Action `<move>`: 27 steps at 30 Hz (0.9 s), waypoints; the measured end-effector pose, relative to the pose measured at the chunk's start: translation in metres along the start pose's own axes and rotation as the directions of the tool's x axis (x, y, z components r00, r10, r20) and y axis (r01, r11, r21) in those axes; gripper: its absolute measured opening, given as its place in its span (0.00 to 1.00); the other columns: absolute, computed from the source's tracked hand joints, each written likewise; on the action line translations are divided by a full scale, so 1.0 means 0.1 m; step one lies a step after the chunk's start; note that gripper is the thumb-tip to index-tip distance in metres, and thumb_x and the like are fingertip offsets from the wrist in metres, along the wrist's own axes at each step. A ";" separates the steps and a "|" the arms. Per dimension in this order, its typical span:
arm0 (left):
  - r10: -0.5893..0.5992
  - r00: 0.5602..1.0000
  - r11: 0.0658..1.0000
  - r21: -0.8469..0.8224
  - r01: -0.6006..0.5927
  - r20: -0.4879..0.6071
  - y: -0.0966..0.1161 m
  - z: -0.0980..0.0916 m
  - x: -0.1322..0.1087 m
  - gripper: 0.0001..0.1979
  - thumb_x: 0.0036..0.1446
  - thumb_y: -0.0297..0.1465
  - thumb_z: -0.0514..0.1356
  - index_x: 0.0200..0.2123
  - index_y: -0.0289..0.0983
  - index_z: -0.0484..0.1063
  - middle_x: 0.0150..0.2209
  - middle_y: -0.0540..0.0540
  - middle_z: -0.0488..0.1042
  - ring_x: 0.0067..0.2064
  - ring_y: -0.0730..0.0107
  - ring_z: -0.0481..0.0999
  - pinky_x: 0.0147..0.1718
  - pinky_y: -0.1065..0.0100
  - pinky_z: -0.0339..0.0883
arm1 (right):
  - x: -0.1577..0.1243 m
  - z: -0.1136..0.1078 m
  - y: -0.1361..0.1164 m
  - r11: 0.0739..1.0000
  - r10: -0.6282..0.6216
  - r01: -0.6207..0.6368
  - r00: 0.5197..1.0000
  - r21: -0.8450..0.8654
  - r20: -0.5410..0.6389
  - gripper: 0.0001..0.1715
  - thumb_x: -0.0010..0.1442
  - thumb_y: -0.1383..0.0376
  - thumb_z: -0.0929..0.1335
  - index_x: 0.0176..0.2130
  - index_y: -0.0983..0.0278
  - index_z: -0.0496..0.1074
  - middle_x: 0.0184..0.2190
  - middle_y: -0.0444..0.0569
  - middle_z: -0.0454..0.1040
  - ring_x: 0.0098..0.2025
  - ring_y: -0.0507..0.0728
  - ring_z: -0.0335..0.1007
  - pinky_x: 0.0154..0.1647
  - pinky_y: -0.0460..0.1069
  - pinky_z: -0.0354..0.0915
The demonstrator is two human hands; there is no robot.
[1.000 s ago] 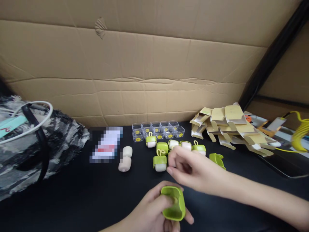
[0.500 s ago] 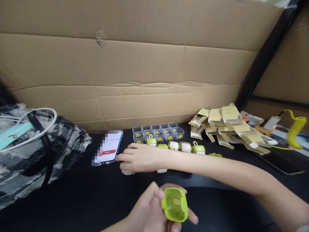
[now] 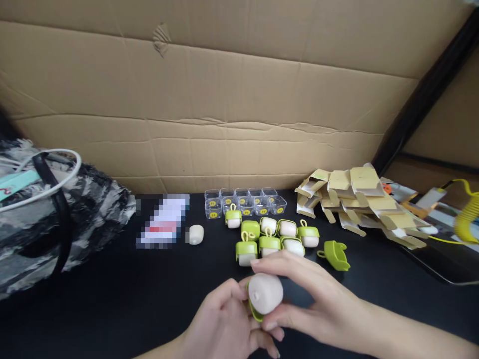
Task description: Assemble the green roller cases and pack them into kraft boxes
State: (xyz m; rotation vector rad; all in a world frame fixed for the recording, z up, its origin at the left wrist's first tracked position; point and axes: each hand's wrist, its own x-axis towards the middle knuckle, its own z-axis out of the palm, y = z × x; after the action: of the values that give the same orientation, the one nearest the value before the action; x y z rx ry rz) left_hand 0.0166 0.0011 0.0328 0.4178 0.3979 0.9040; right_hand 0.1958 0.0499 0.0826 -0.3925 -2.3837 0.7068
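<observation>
My left hand (image 3: 224, 321) is closed on a green cover (image 3: 256, 311), partly hidden behind a white rounded case (image 3: 266, 293). Fingers and thumb of my right hand (image 3: 318, 299) grip that case and hold it at the cover's opening; how deep it sits cannot be seen. Just beyond my hands, several white cases in green covers (image 3: 270, 243) with small loops stand in a cluster. A bare white case (image 3: 196, 234) lies farther left. To the right of the cluster rests another green cover (image 3: 337, 255) with nothing in it.
Clear plastic boxes (image 3: 245, 204) with yellow stickers line the back, before a cardboard wall (image 3: 224, 89). Flattened small cartons (image 3: 359, 194) are heaped at right, near a coiled yellow cable (image 3: 467, 217). At left are a blurred-out phone (image 3: 164, 222) and a grey-black patterned bundle (image 3: 30, 219).
My right hand has come back from the far left with a white case and brought it to the green cover in my left hand. The cluster, earlier behind my arm, now shows.
</observation>
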 end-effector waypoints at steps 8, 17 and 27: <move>-0.084 0.993 0.996 -0.004 0.084 -0.083 0.01 -0.02 0.00 0.11 0.49 0.32 0.52 0.30 0.33 0.71 0.21 0.49 0.69 0.23 0.73 0.69 0.21 0.71 0.54 | -0.02 0.07 -0.02 0.966 -0.069 0.080 0.996 -0.247 0.053 0.21 0.62 0.67 0.67 0.55 0.60 0.64 0.47 0.49 0.74 0.48 0.56 0.69 0.47 0.51 0.65; -0.105 0.992 0.992 0.067 0.110 -0.073 0.02 0.01 0.00 0.11 0.49 0.35 0.50 0.27 0.35 0.68 0.20 0.50 0.64 0.23 0.73 0.62 0.21 0.68 0.44 | -0.04 0.11 -0.02 0.986 -0.041 0.039 0.999 -0.161 -0.006 0.18 0.61 0.67 0.68 0.51 0.61 0.66 0.46 0.50 0.75 0.48 0.55 0.71 0.49 0.49 0.66; -0.064 0.991 0.997 0.036 0.069 -0.119 -0.05 0.03 0.00 0.11 0.48 0.30 0.51 0.37 0.39 0.64 0.22 0.54 0.66 0.19 0.76 0.63 0.20 0.69 0.44 | -0.07 0.27 -0.05 0.987 0.074 -0.080 0.996 -0.136 -0.047 0.17 0.50 0.75 0.66 0.40 0.61 0.71 0.36 0.50 0.69 0.39 0.56 0.67 0.38 0.49 0.69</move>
State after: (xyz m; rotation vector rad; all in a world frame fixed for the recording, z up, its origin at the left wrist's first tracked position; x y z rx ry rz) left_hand 0.0212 -0.0018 0.0331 0.3862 0.5362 0.8593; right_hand 0.1835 0.0329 0.0643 -0.5546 -2.3960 0.5632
